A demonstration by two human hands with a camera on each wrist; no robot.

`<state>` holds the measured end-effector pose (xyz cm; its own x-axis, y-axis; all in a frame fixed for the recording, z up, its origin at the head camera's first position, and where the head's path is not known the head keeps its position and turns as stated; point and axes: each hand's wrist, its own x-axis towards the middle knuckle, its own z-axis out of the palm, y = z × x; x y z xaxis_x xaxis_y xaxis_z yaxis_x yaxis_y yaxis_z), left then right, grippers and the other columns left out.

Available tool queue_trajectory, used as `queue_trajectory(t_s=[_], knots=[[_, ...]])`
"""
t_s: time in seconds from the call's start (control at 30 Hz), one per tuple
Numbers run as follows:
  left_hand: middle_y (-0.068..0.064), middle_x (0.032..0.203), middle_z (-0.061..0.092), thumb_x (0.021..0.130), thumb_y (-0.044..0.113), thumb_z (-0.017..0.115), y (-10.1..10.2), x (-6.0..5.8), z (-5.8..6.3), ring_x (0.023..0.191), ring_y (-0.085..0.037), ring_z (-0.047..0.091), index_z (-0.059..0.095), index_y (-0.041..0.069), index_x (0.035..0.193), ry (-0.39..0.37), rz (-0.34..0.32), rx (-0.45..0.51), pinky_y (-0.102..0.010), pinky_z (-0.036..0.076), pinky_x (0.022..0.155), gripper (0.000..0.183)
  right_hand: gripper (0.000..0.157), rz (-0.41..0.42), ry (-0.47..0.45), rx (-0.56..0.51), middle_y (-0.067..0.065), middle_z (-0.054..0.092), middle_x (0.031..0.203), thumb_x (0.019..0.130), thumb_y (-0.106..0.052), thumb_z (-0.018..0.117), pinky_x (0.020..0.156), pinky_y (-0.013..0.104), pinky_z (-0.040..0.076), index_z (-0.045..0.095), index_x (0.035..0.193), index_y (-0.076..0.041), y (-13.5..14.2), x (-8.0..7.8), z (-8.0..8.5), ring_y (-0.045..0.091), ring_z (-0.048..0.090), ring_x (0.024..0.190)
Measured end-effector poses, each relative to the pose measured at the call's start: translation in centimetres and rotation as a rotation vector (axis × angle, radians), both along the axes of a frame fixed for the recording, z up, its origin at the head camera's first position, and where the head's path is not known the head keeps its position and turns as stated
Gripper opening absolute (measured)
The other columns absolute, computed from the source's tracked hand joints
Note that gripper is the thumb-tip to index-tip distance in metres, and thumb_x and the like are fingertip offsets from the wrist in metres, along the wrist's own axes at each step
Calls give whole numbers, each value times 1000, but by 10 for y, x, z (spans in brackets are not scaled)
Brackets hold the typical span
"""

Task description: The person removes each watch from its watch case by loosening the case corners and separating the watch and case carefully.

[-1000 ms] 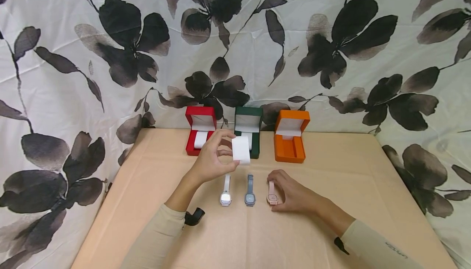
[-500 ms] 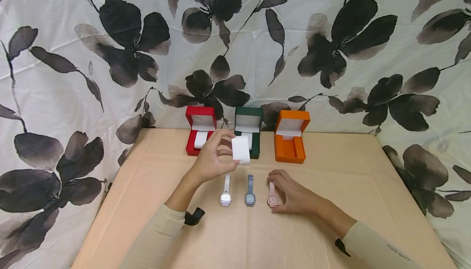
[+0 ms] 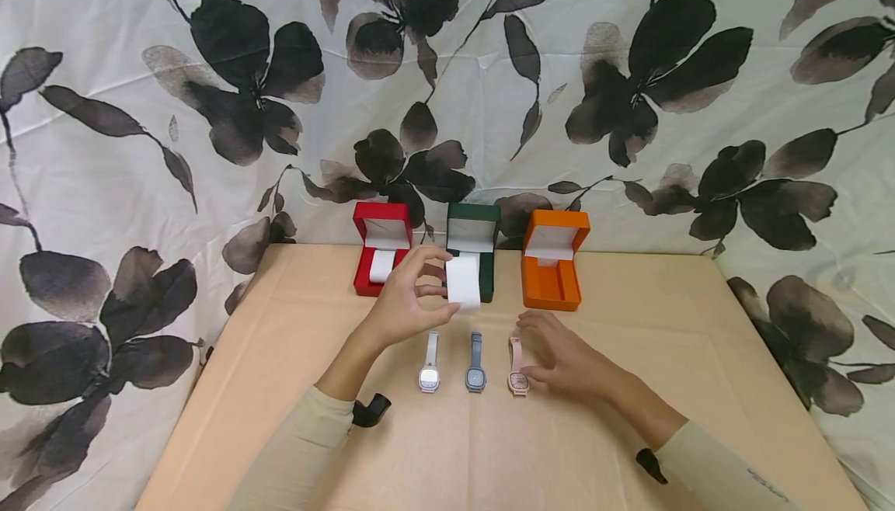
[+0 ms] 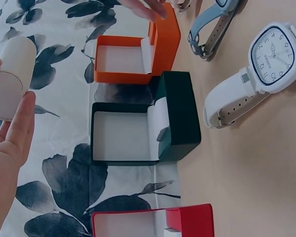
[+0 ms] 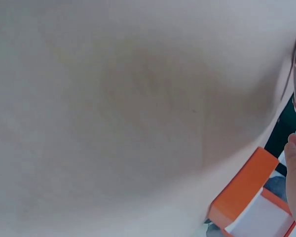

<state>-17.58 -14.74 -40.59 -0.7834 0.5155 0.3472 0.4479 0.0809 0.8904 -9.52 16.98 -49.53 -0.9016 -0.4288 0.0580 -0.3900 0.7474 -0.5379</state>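
My left hand [image 3: 409,297] pinches a white watch cushion [image 3: 464,282] between thumb and fingers, in front of the green box. In the left wrist view the cushion [image 4: 19,59] is a white roll with a flat oval end. A pink watch [image 3: 518,381] lies on the table at the right of a row, its face toward me. Beside it is my right hand [image 3: 576,352], fingers loosely bent, with the thumb tip right at the watch's case. A blue watch [image 3: 475,377] and a white watch [image 3: 429,377] lie left of the pink one.
Behind the watches stand a red box [image 3: 365,272], a green box [image 3: 485,282] and an orange box [image 3: 551,293], lids raised. White cushions show in the red and green ones. A floral cloth [image 3: 531,169] hangs behind the tan table [image 3: 664,325].
My right hand has drawn back slightly to the right and away from me, baring more of the pink watch. The left hand has shifted slightly right and turned the cushion a little.
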Motion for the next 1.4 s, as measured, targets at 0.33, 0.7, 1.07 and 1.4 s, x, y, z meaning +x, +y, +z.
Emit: queue_trajectory(t_s=[0.33, 0.7, 1.07, 1.4], knots=[[-6, 135, 51, 79, 4, 87, 12, -6, -4, 111, -28, 65, 53, 11, 137, -26, -13, 2, -46, 62, 89, 67, 63, -42, 41, -45, 9, 52, 147, 87, -28, 83, 112, 57, 47, 54, 139, -8, 13, -9, 11, 32, 52, 136], [-4, 140, 52, 79, 3, 88, 38, -16, -8, 110, -25, 65, 56, 11, 138, -59, -25, -12, -34, 63, 88, 68, 54, -62, 142, -68, 10, 57, 143, 87, -18, 83, 110, 52, 48, 58, 135, -11, 34, -22, 20, 26, 53, 133], [-9, 138, 52, 81, 6, 87, 69, -31, -14, 111, -24, 67, 52, 8, 138, -32, -11, -66, -34, 62, 88, 67, 56, -124, 215, -81, 4, 60, 141, 89, -15, 81, 113, 8, 33, 58, 139, -14, 60, -31, 32, 23, 58, 128], [-15, 140, 52, 80, 3, 86, 94, -48, -24, 110, -32, 68, 56, 3, 138, -16, -16, -87, -47, 63, 88, 65, 52, -179, 196, -95, 12, 62, 139, 93, -9, 75, 107, 39, 50, 57, 142, -7, 84, -45, 26, 37, 61, 121]])
